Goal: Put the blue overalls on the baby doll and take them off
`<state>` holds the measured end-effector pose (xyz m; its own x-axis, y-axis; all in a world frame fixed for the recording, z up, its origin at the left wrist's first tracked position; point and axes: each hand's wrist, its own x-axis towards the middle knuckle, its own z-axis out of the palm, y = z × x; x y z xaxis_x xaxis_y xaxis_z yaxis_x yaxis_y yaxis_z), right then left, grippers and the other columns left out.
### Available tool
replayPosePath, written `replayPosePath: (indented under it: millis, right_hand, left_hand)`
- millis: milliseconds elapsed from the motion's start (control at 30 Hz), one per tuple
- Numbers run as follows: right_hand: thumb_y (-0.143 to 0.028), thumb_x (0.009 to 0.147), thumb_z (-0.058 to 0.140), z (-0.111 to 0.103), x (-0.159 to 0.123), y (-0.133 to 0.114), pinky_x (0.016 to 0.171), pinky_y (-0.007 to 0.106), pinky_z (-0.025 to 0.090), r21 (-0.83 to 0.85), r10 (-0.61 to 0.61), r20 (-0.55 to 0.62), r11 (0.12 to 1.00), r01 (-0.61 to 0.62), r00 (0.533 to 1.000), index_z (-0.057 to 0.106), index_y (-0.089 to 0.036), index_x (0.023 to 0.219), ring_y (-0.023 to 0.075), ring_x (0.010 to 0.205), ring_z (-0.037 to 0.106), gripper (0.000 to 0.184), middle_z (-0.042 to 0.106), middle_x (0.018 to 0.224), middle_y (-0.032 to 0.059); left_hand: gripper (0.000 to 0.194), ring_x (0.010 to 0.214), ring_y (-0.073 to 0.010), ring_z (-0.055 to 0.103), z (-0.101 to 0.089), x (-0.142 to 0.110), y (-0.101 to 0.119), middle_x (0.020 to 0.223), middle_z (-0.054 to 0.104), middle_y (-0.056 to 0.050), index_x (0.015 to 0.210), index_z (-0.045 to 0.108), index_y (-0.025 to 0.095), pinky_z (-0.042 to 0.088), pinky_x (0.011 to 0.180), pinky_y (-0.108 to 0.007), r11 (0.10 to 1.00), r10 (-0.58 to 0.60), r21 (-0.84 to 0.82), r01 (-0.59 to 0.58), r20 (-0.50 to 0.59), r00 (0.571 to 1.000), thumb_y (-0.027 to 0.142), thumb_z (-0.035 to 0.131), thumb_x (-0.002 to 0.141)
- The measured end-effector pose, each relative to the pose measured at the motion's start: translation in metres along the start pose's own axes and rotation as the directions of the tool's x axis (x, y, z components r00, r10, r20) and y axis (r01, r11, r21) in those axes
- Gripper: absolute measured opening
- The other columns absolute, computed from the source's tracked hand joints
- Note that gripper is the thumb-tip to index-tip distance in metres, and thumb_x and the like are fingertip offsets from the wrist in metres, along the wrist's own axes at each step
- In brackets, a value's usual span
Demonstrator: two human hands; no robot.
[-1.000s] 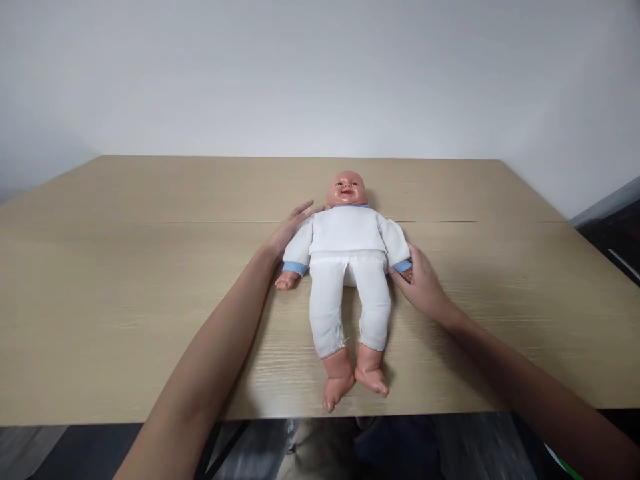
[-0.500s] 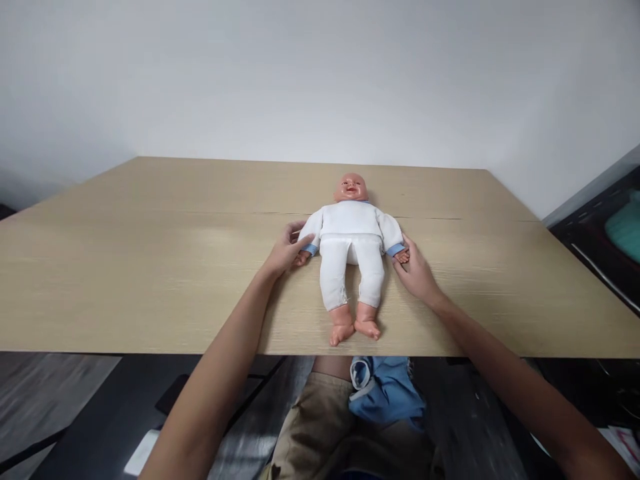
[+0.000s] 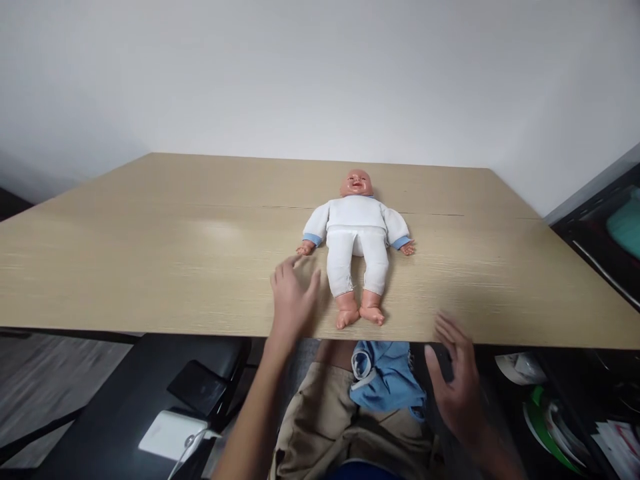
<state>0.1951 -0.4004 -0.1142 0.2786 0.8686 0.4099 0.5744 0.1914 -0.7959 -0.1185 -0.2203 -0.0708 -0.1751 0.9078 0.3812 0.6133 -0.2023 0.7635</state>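
Observation:
A baby doll (image 3: 357,217) with a white cloth body and blue cuffs lies on its back on the wooden table (image 3: 150,267), feet toward me. My left hand (image 3: 294,293) hovers just below the doll's arm on the left, fingers apart and holding nothing. Off the table's front edge, my right hand (image 3: 455,380) is open and slightly blurred, near a blue garment (image 3: 387,380) with pale trim. That garment lies in my lap on tan shorts (image 3: 315,420).
A black seat (image 3: 110,393) at the lower left bears a dark phone (image 3: 197,387) and a white power bank (image 3: 170,435) with a cable. Green and white round items (image 3: 550,430) sit under the table at right. A wall (image 3: 320,80) stands behind the table.
Both hands have let go of the doll's arms. My left hand has drawn back a little toward me; my right hand has moved down past the table edge. The doll stays lying.

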Motion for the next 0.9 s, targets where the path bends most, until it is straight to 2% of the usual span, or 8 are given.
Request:
replayPosePath:
  millis: [167, 267, 333, 467, 567, 733, 833, 900]
  right_hand:
    - [-0.036, 0.104, 0.074, -0.003, -0.080, 0.066, 0.103, 0.088, 0.063, -0.204, -0.060, -0.144, 0.978, 0.030, 0.988, 0.062, -0.040, 0.140, 0.0488, 0.123, 0.076, 0.038, 0.072, 0.134, 0.0155]
    - [-0.056, 0.101, 0.076, 0.011, -0.114, 0.124, 0.089, 0.074, 0.073, -0.146, 0.209, -0.137, 0.963, -0.228, 0.968, 0.067, -0.037, 0.138, 0.0477, 0.115, 0.082, 0.043, 0.077, 0.134, 0.0153]
    - [-0.076, 0.094, 0.074, 0.020, -0.127, 0.152, 0.078, 0.066, 0.074, -0.035, 0.423, -0.080, 0.904, -0.426, 0.903, 0.074, -0.036, 0.122, 0.0459, 0.102, 0.085, 0.049, 0.081, 0.115, 0.0105]
    - [-0.102, 0.070, 0.071, 0.029, -0.127, 0.165, 0.109, 0.067, 0.066, 0.012, 0.655, 0.116, 0.751, -0.660, 0.747, 0.082, -0.030, 0.096, 0.0475, 0.117, 0.083, 0.077, 0.085, 0.101, 0.0095]
    - [-0.100, 0.060, 0.079, 0.030, -0.116, 0.151, 0.133, 0.063, 0.049, -0.001, 0.752, 0.233, 0.634, -0.774, 0.616, 0.088, -0.028, 0.099, 0.0482, 0.148, 0.068, 0.083, 0.087, 0.121, 0.0142]
    - [-0.099, 0.056, 0.081, 0.037, -0.103, 0.133, 0.127, 0.064, 0.053, 0.056, 0.773, 0.146, 0.617, -0.785, 0.618, 0.084, -0.022, 0.113, 0.0495, 0.139, 0.073, 0.096, 0.086, 0.127, 0.0168]
    - [-0.096, 0.056, 0.082, 0.041, -0.096, 0.126, 0.112, 0.062, 0.064, 0.050, 0.769, 0.129, 0.626, -0.778, 0.626, 0.081, -0.020, 0.111, 0.0481, 0.120, 0.081, 0.093, 0.089, 0.113, 0.0157]
    - [-0.094, 0.061, 0.081, 0.040, -0.091, 0.121, 0.102, 0.059, 0.068, 0.044, 0.720, 0.112, 0.685, -0.727, 0.685, 0.080, -0.021, 0.110, 0.0466, 0.111, 0.084, 0.088, 0.089, 0.108, 0.0153]
  left_hand:
    - [0.050, 0.129, -0.0386, 0.074, 0.006, -0.124, 0.031, 0.134, 0.078, -0.013, 0.149, 0.063, 0.040, 0.061, 0.108, -0.069, 0.935, 0.348, -0.070, -0.348, -0.006, 0.937, 0.021, 0.067, 0.103]
    - [0.057, 0.086, -0.0294, 0.081, 0.017, -0.178, 0.021, 0.101, 0.084, -0.004, 0.140, 0.064, 0.037, 0.071, 0.087, -0.058, 0.747, 0.648, -0.314, -0.586, 0.146, 0.747, 0.010, 0.062, 0.090]
    - [0.055, 0.082, -0.0284, 0.081, 0.024, -0.199, 0.009, 0.097, 0.085, -0.004, 0.137, 0.065, 0.033, 0.072, 0.088, -0.057, 0.708, 0.701, -0.342, -0.618, 0.233, 0.675, 0.007, 0.062, 0.089]
    - [0.036, 0.111, -0.0266, 0.079, 0.033, -0.212, -0.010, 0.124, 0.082, -0.010, 0.134, 0.067, 0.026, 0.068, 0.100, -0.047, 0.889, 0.456, -0.212, -0.406, 0.508, 0.731, 0.010, 0.058, 0.104]
    - [0.046, 0.145, -0.0378, 0.066, 0.042, -0.209, -0.018, 0.161, 0.066, -0.021, 0.152, 0.064, 0.018, 0.058, 0.123, -0.060, 0.967, 0.149, 0.032, -0.252, 0.732, 0.665, 0.024, 0.067, 0.107]
    - [0.076, 0.169, -0.0476, 0.043, 0.064, -0.212, -0.021, 0.175, 0.054, -0.027, 0.172, 0.050, 0.008, 0.032, 0.142, -0.070, 0.944, -0.120, 0.241, -0.224, 0.886, 0.448, 0.034, 0.072, 0.104]
    - [0.078, 0.164, -0.0453, 0.051, 0.071, -0.218, -0.014, 0.169, 0.060, -0.027, 0.172, 0.050, 0.006, 0.032, 0.143, -0.065, 0.944, -0.172, 0.263, -0.197, 0.906, 0.386, 0.028, 0.070, 0.101]
    - [0.081, 0.161, -0.0433, 0.055, 0.069, -0.220, -0.007, 0.168, 0.061, -0.026, 0.170, 0.052, 0.006, 0.036, 0.142, -0.058, 0.963, -0.183, 0.241, -0.120, 0.912, 0.368, 0.028, 0.073, 0.095]
